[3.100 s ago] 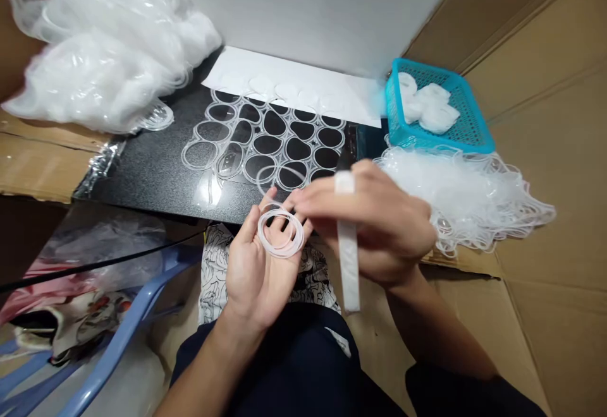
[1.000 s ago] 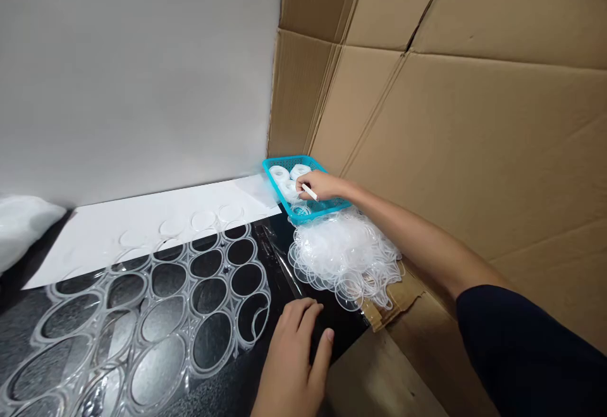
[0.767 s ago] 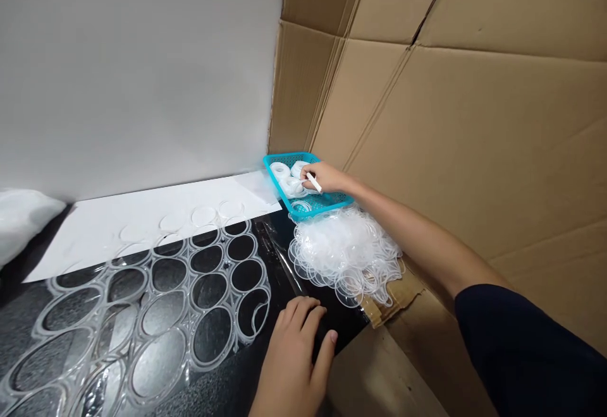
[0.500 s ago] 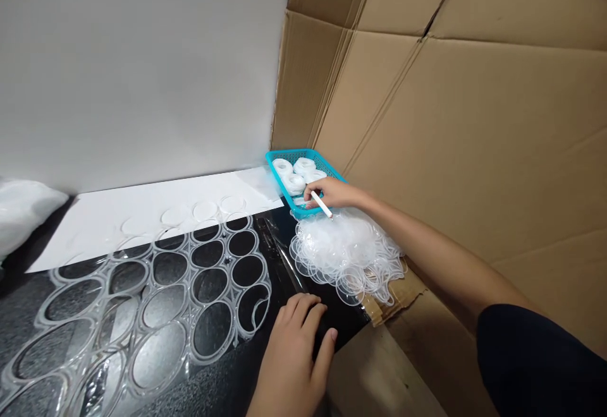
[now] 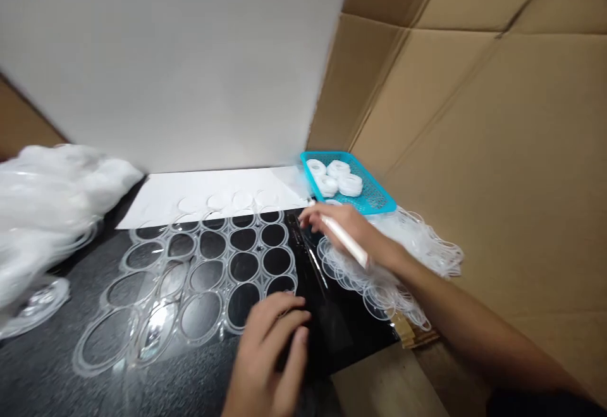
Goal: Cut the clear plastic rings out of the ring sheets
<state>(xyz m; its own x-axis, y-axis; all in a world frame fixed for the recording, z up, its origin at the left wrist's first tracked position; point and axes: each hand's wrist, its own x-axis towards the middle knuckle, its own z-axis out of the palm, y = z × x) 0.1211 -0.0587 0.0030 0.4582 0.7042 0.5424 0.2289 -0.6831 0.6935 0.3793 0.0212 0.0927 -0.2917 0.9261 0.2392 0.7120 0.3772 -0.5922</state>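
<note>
White stick is riding, gripped, in the right hand | now pulling clear of the turquoise basket, white coils sitting untouched beyond it | left hand is lying slack, grasping nothing, by clear rings

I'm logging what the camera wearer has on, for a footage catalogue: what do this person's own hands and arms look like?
The left hand and motion-blurred right hand are bare, with no gloves or rings visible. The slim right forearm shows no watch or bracelet; a dark fabric sleeve appears at the picture's bottom edge. Any left sleeve is out of view.
</note>
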